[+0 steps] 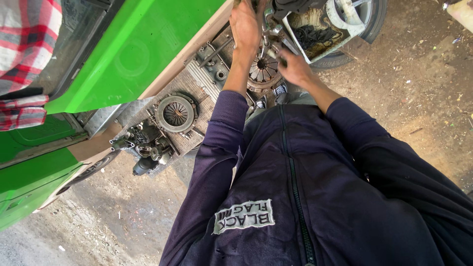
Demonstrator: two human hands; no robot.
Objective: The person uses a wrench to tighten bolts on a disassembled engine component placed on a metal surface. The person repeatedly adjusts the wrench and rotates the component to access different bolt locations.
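Far upper left of the frame, a red-and-white checked sleeve of a bystander hangs over the green vehicle body. Just right of it, at centre left, 1 clutch pressure plate lies flat on the ribbed metal bench, with a dark cluster of small engine parts below it.

Moving to upper centre, the left hand reaches up, fingers curled onto metal at the top edge; what they grip is cut off, so I cannot tell.

Right beside it sits a 2nd clutch plate, directly under both hands. The right hand touches its right rim, fingers pinching a small dark tool I cannot identify.

Risk, as I judge it: the plate sits near the bench edge, above the shoes, and a slip could drop it there. The oily tray at upper right looks tilted and could spill.
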